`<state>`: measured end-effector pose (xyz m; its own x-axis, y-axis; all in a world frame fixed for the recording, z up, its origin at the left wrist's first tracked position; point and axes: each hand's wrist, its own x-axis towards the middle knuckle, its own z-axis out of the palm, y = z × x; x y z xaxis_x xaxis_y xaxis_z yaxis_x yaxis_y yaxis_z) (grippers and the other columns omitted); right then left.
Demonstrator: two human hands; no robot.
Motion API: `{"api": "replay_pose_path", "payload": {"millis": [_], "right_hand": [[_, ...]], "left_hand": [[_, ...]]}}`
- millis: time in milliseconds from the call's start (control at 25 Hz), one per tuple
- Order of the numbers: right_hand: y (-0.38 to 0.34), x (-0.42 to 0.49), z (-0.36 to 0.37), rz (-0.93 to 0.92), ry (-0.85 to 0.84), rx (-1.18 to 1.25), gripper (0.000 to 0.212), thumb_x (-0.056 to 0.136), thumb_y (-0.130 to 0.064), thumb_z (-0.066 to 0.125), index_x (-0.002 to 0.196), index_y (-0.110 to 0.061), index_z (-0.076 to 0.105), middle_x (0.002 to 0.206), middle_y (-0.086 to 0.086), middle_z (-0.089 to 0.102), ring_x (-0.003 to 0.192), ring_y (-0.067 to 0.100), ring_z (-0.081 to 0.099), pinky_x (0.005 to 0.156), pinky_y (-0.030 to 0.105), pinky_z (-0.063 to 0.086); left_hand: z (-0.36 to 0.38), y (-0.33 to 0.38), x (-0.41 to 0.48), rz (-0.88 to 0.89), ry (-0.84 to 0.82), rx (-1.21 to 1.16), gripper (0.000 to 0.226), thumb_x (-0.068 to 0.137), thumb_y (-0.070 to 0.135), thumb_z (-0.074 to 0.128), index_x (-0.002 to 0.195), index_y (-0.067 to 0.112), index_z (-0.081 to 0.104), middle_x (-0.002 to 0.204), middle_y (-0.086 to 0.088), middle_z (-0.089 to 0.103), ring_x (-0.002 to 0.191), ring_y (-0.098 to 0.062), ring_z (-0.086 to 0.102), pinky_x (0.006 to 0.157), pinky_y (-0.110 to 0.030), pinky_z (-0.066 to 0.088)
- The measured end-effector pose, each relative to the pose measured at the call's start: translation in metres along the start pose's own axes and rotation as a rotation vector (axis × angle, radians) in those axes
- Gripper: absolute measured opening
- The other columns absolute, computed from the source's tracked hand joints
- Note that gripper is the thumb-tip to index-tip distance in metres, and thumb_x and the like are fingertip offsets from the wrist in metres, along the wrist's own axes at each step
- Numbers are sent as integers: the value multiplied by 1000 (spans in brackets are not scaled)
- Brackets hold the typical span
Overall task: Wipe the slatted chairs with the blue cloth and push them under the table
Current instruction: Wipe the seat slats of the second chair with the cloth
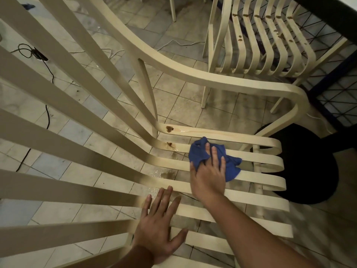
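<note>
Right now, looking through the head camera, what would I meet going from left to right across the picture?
Black cable → left hand flat on the slatted chair → right hand pressing the blue cloth → dark round base beside the chair.

Two chairs (212,80) (270,45), one cloth (199,153), two hands (156,235) (208,176)

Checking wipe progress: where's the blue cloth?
Head view, right of centre: the blue cloth lies on the near chair's seat slats under the right hand.

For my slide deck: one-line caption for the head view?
Right hand presses blue cloth onto slatted chair seat; left hand flat on slats.
</note>
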<state>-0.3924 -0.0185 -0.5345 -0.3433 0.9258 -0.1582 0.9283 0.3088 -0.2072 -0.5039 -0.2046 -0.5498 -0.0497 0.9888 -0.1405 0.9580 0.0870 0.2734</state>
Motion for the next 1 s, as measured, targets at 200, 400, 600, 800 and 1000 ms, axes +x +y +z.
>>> {"api": "replay_pose_path", "payload": {"millis": [200, 400, 600, 800, 1000], "right_hand": [[-33, 4, 2, -142, -88, 32, 65, 105, -49, 11, 162, -25, -8, 171, 1, -9, 156, 19, -18, 125, 47, -13], [30, 3, -9, -256, 21, -33, 68, 104, -53, 24, 160, -18, 7, 168, 0, 24, 157, 16, 9, 125, 41, 2], [118, -21, -34, -21, 0, -61, 71, 103, -58, 11, 163, -21, 6, 171, -2, 11, 156, 12, 0, 128, 38, 1], [112, -22, -28, 62, 92, -74, 71, 101, -51, 16, 162, -14, 15, 166, 6, 30, 156, 20, 15, 128, 44, 10], [57, -9, -16, -30, 26, -31, 72, 99, -52, 10, 161, -14, 8, 168, 2, 23, 157, 19, 8, 128, 45, 5]], "left_hand": [[0, 0, 0, -9, -9, -2, 91, 91, 73, 45, 163, 27, 14, 171, -3, 11, 158, -23, 11, 120, -53, 15], [-3, 1, 1, -9, -8, -5, 89, 93, 73, 40, 164, 26, 14, 171, -3, 11, 158, -23, 11, 121, -53, 14], [-3, 0, 1, -8, -24, -4, 88, 93, 74, 39, 164, 26, 14, 172, -3, 7, 158, -23, 8, 122, -53, 11], [-3, -1, 0, -19, -41, -18, 88, 93, 74, 41, 163, 28, 16, 172, -2, 4, 158, -23, 5, 121, -53, 10], [-3, -1, 0, -31, -47, -22, 88, 92, 74, 43, 163, 27, 21, 172, -2, 5, 158, -23, 6, 121, -53, 11]]}}
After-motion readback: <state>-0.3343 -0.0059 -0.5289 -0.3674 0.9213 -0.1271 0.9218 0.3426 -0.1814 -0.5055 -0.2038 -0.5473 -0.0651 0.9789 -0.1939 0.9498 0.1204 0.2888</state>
